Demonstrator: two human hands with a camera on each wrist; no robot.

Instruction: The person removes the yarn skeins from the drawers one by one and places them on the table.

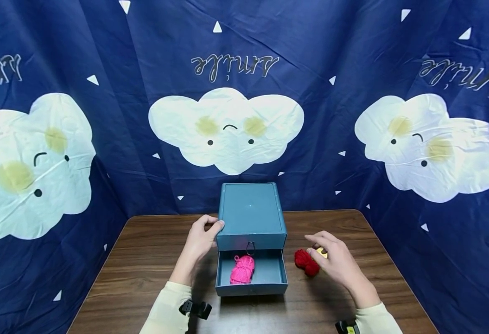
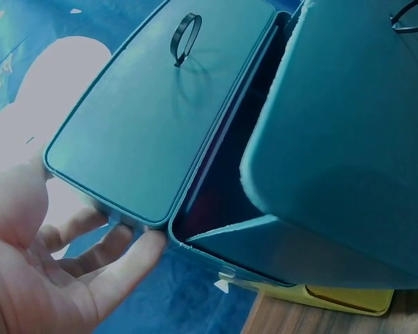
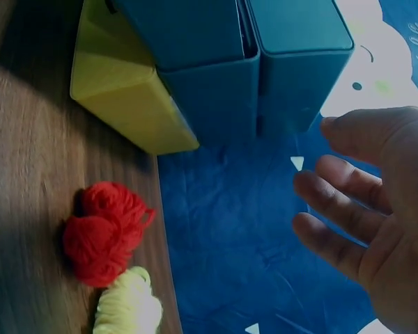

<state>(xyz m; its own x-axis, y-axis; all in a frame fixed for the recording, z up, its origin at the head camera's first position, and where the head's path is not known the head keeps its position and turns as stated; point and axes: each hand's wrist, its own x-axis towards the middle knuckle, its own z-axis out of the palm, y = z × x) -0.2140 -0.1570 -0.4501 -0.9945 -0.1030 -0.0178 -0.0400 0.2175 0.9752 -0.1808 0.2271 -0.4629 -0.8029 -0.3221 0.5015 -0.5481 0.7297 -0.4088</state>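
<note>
A blue drawer box [image 1: 250, 208] stands at the table's back middle, its lower blue drawer [image 1: 269, 273] pulled out. Inside that drawer lies a skein of pink yarn [image 1: 242, 270]. My left hand [image 1: 201, 236] touches the left side of the box near its top front corner; in the left wrist view its fingertips [image 2: 150, 243] meet the upper drawer's side. My right hand [image 1: 336, 257] hovers to the right of the box, fingers loosely bent and holding nothing. Close by it on the table are a red yarn skein [image 1: 307, 263] and a yellow yarn skein [image 3: 129, 306], mostly covered by the hand in the head view.
Below the blue drawers sits a yellow drawer unit [image 3: 125, 90]. A black loop handle [image 2: 186, 38] sticks out from the upper drawer front. The wooden table [image 1: 144, 278] is bounded at the back and sides by a blue cloth [image 1: 327, 37] with white clouds.
</note>
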